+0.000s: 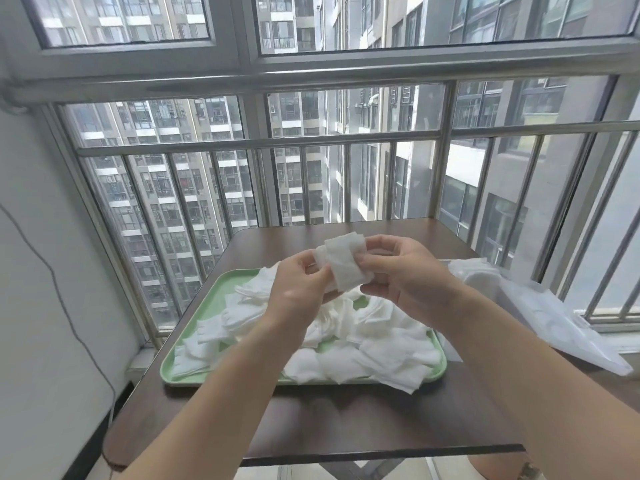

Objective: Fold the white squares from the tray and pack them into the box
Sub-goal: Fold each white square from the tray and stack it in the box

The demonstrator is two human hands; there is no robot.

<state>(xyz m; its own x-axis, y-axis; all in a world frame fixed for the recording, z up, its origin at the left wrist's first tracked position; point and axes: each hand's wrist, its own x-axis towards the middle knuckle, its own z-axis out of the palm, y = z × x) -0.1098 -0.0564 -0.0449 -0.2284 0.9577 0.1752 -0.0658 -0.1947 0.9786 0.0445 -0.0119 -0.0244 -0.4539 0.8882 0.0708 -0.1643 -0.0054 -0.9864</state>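
A white square (346,263) is held up above the green tray (194,341), partly folded. My left hand (298,285) pinches its left edge and my right hand (405,271) pinches its right side, both with curled fingers. The tray lies on the dark brown table (346,420) and holds a loose pile of several white squares (381,348). A clear box (481,275) with white squares in it stands to the right of the tray, partly hidden behind my right hand.
A clear plastic bag (561,327) lies off the table's right side on the window sill. Metal window railings (242,147) stand close behind the table. A white wall with a hanging cable (69,306) is on the left.
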